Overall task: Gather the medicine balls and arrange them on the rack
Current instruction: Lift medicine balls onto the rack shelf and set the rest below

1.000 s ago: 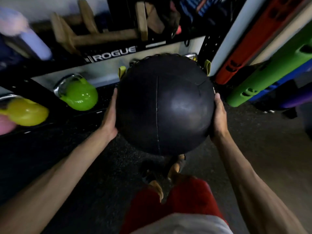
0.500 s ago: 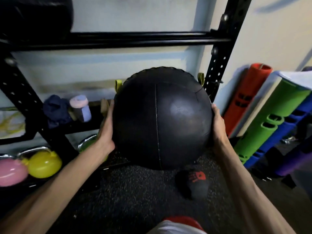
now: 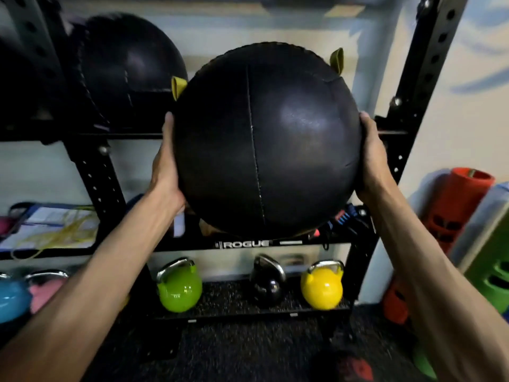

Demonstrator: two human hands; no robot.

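I hold a large black medicine ball [image 3: 264,144] with yellow-green loops at chest height in front of the black rack [image 3: 424,78]. My left hand [image 3: 165,166] grips its left side and my right hand [image 3: 371,161] grips its right side; the fingers are hidden behind the ball. The ball hangs level with the rack's upper shelf bar [image 3: 391,132]. A second black medicine ball [image 3: 129,70] sits on that shelf to the left, and part of another dark ball shows at the far left.
Green [image 3: 179,290], black [image 3: 268,285] and yellow [image 3: 322,288] kettlebells stand on the bottom shelf, with blue [image 3: 11,296] and pink ones further left. Small items fill the middle shelf. Orange [image 3: 454,205] and green [image 3: 493,271] rollers lean at the right.
Both hands have lifted the ball from low near the floor up to the upper shelf's height. My view has risen with it, and the balls on the shelf have come into sight.
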